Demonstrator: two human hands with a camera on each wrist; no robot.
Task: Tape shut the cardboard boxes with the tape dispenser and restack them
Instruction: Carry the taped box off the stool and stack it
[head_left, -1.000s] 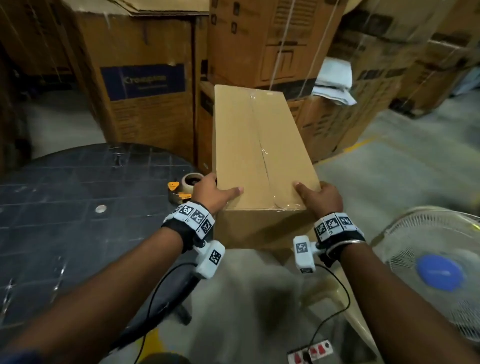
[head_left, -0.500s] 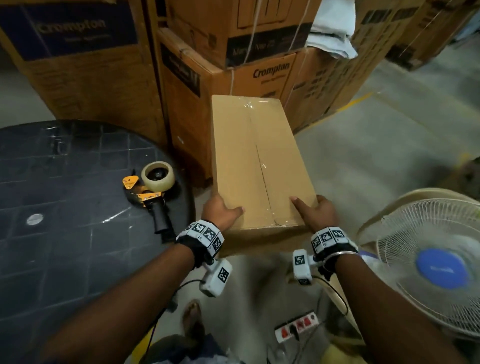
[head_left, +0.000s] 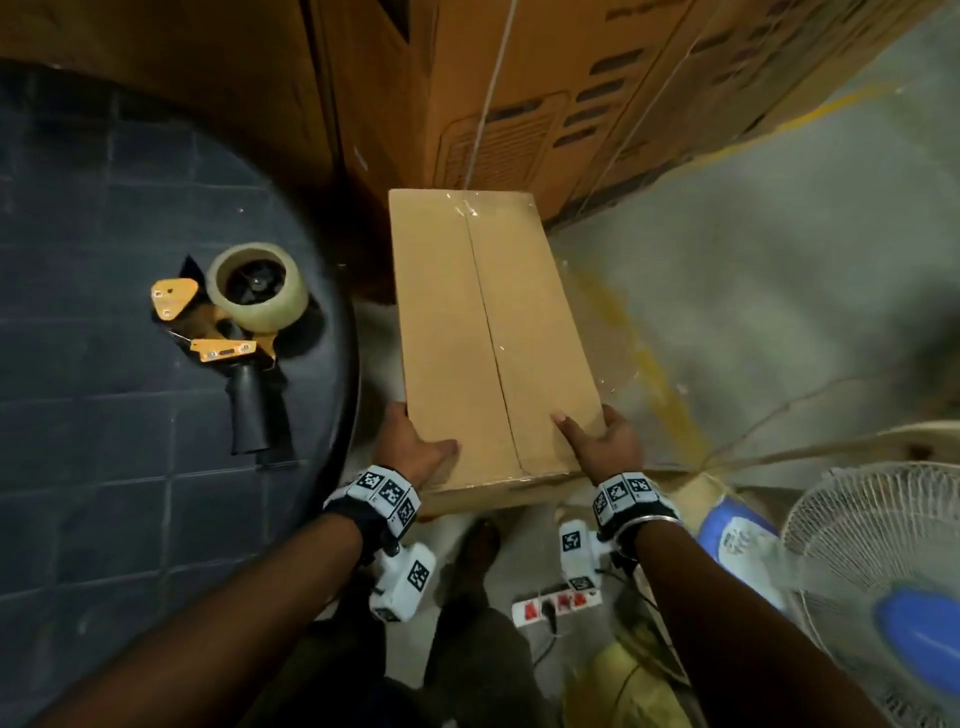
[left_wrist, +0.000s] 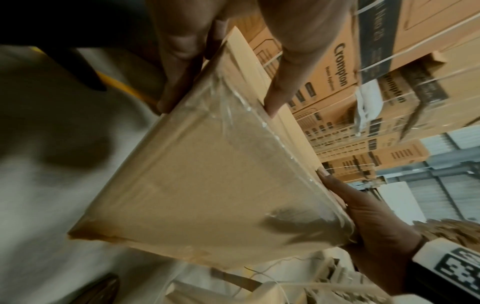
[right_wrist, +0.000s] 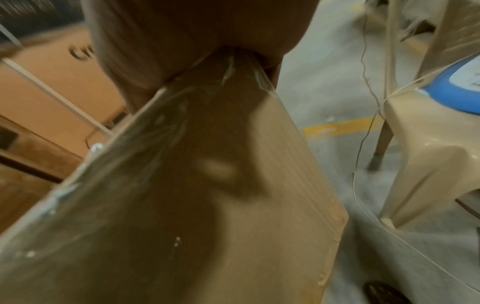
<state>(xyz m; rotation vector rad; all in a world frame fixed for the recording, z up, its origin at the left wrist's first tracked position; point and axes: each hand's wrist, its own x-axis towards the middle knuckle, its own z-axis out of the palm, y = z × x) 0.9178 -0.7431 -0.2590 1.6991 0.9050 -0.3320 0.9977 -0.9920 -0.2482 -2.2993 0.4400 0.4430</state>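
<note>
Head view, hands (head_left: 511, 447) gripping taped box (head_left: 488, 332) over concrete floor (head_left: 753, 291), round table (head_left: 104, 467) beside

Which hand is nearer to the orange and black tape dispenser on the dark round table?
Left. The left hand grips the plain cardboard box at its near corner beside the table, close to the tape dispenser; the right hand grips the opposite near corner, farther away.

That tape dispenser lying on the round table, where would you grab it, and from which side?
Grip the tape dispenser by its black handle, coming from the near edge of the round table. It lies on its side with the handle pointing toward the person, while the tape roll and orange metal plates sit at the far end.
</note>
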